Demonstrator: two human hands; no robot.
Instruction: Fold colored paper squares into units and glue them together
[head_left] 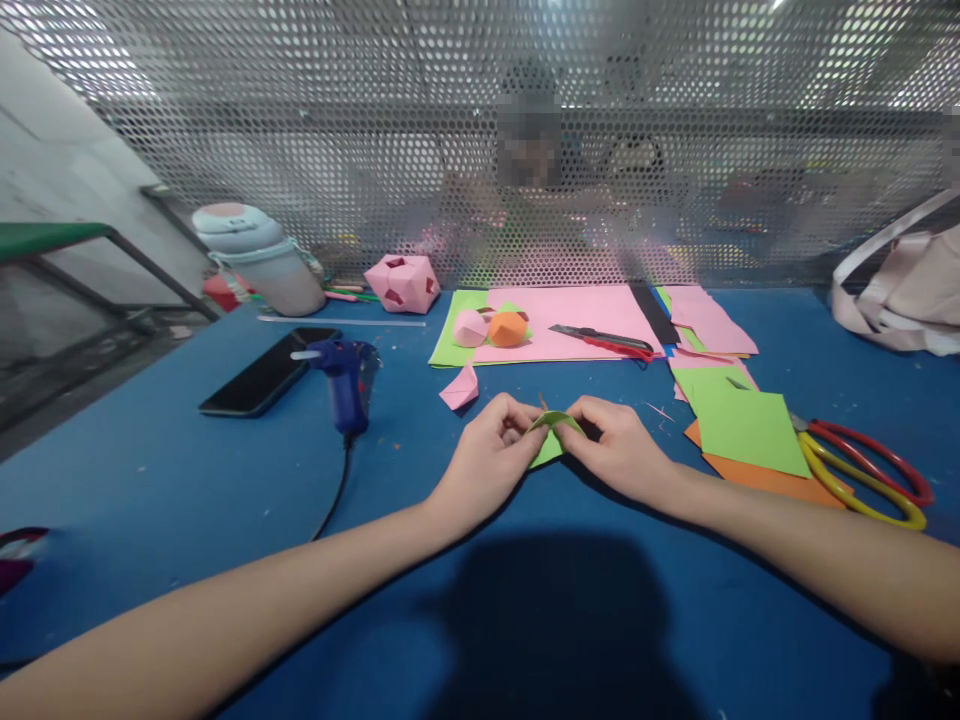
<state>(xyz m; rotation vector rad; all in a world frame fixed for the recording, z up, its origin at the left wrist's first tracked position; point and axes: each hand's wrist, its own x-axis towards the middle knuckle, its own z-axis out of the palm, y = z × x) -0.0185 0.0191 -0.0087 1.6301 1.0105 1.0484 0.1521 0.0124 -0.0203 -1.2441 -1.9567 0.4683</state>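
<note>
Between my two hands is a small piece of green paper [553, 442], bent upward at its middle. My left hand [491, 455] pinches its left side, thumb on top. On the right side, my right hand [619, 445] grips it the same way; the fingers beneath are partly hidden. Just beyond my left hand lies a folded pink paper piece [460, 388]. Farther back, a pink folded shape [470, 328] and an orange one [508, 328] rest on pink and green sheets [585, 310], beside a red-and-black utility knife [604, 341].
A blue glue gun [346, 385] and a phone [270, 372] lie to the left. Behind them are a bottle [262, 262] and a pink paper ball [403, 283]. Green squares [750, 430] and scissors [870, 470] lie right. A perforated metal screen [360, 150] borders the table [225, 500]; a person sits beyond.
</note>
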